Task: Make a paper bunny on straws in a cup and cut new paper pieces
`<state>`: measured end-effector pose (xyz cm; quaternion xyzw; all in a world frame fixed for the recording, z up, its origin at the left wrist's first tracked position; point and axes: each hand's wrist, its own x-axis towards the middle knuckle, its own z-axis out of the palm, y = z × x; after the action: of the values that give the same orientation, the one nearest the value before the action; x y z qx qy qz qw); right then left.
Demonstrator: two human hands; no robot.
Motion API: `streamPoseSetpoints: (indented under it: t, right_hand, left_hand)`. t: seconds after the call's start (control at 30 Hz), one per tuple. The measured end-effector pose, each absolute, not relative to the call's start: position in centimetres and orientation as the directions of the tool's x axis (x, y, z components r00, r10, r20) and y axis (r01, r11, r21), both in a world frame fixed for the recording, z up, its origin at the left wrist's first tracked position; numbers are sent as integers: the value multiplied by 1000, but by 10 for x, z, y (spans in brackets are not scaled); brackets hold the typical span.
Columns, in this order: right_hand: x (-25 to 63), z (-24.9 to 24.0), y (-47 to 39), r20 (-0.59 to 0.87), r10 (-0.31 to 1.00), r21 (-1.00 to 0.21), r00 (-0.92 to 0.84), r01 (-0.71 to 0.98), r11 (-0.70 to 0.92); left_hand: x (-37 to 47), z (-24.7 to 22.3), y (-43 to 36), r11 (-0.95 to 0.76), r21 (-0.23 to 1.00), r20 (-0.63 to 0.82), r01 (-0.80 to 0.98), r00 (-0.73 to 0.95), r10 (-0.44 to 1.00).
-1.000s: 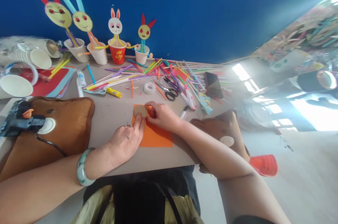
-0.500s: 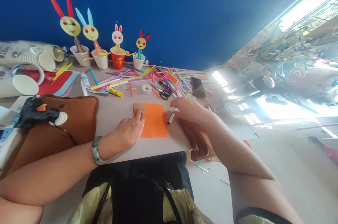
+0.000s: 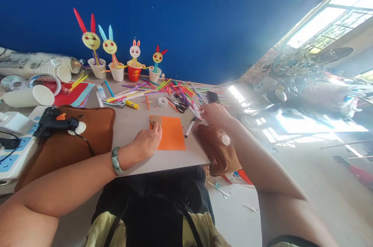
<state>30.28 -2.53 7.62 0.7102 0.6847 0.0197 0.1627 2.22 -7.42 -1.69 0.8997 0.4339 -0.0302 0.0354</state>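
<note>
A square of orange paper (image 3: 171,134) lies on the table in front of me. Near its upper left corner sits a small round brown cardboard disc (image 3: 155,120). My left hand (image 3: 147,141) holds the disc down, fingertips bunched on it. To the right of the paper, a white marker with a dark cap (image 3: 190,127) lies loose. My right hand (image 3: 215,113) reaches beyond it, fingers extended beside a pink and white marker (image 3: 196,110). No object shows between those fingers, though their undersides are hidden.
Scissors (image 3: 180,103), a tape roll (image 3: 162,101) and scattered coloured sticks (image 3: 145,92) lie behind the paper. A glue gun (image 3: 56,122) rests on a brown cushion (image 3: 100,126) at left. A brown pouch (image 3: 217,150) overhangs the front edge. Rabbit figures in cups (image 3: 135,72) line the wall.
My right hand has moved away from the dark-capped marker, which stays on the table, towards the pink markers. My left hand remains on the disc. The view has shifted slightly.
</note>
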Motion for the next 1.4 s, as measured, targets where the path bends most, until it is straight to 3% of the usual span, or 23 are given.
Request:
streamPoseSetpoints:
  t: [0.2, 0.43, 0.57, 0.93, 1.4]
  right_hand:
    - [315, 70, -8, -175, 977, 309, 123, 949, -63]
    - [322, 65, -8, -179, 977, 268, 113, 961, -62]
    - [326, 56, -3, -170, 978, 282, 120, 957, -68]
    - [322, 13, 31, -122, 967, 56, 222, 975, -216]
    - [317, 19, 46, -5, 996, -59, 91, 994, -91]
  left_hand:
    - [20, -18, -73, -663, 34, -59, 748, 664, 745]
    - [20, -21, -73, -662, 70, -40, 747, 665, 746]
    - [21, -20, -74, -658, 13, -35, 753, 658, 752]
    - [23, -6, -77, -598, 9, -104, 802, 595, 797]
    - [27, -21, -76, -609, -79, -40, 789, 608, 793]
